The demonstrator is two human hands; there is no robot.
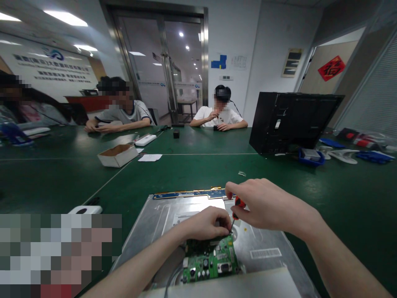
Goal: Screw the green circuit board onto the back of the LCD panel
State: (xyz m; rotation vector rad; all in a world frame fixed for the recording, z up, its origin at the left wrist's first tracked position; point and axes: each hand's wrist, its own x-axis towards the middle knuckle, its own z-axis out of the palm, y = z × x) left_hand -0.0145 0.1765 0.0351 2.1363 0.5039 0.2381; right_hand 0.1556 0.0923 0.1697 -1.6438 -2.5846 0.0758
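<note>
My right hand point(263, 203) is closed around the red and black handle of a screwdriver point(237, 209). Its thin shaft slants down to the upper corner of a green circuit board point(211, 263). Beside the screwdriver's tip, my left hand point(207, 223) has its fingers curled and pressed together; whatever they pinch is hidden. The board lies on a silver metal panel point(266, 238) that bears a barcode label. Along the panel's far edge runs a narrow blue circuit strip point(182, 194). A cable point(173, 275) bends past the board's left side.
On the green table point(198, 142) stand a small open box point(116, 156) and a large black monitor housing point(288, 120). A blue tray point(311, 157) sits near the housing. Several people sit at the far side. Blurred blocks cover the lower left.
</note>
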